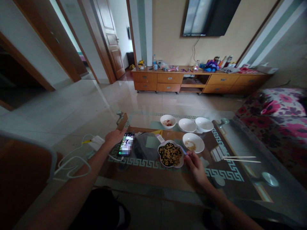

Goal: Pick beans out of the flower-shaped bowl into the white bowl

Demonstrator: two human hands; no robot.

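The right hand (195,167) has its fingers (189,158) drawn narrow around a thin blue handle (183,150), probably a spoon's, though the view is too poor to be sure. That handle reaches toward a scalloped white bowl (174,167) heaped with mixed beans (169,154), which sits low and central, within easy reach of that hand. The left hand (114,137) lies at the bowl's 9 o'clock, its fingers (121,131) against the top edge of one phone (126,143); whether they grip it or only steady it, I cannot tell. Its screen faces the person, apparently for viewing. One dark bag (144,147) lies between phone and bowl. Four more white bowls (187,125) stand from 12 to 3 o'clock, and two chopsticks (240,158) lie at 3 o'clock on the glass-topped counter (275,198).
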